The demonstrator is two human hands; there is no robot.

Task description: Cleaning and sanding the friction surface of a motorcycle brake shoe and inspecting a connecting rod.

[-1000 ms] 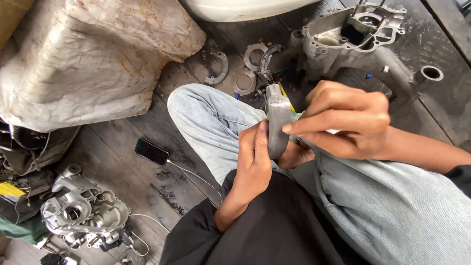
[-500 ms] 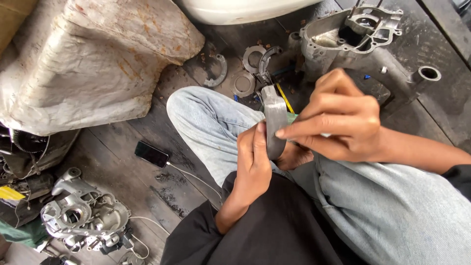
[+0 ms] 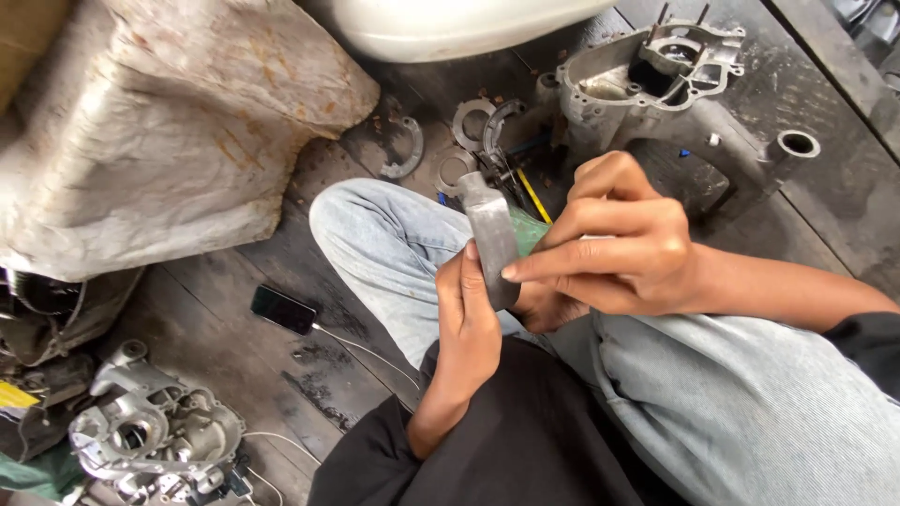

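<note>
My left hand grips a curved grey metal piece, shaped like a brake shoe, held upright over my knee in light jeans. My right hand rests against the piece's right face, its index finger laid across the lower part. A bit of green material shows between the piece and my right hand. What my right palm holds is hidden.
A grey engine casing lies ahead on the dark wooden floor, with ring-shaped parts and a yellow-handled tool beside it. A phone on a white cable lies left. Another casing sits lower left, a dirty sack upper left.
The metal piece has been turned slightly and raised between both hands. My right index finger has slid down across its face.
</note>
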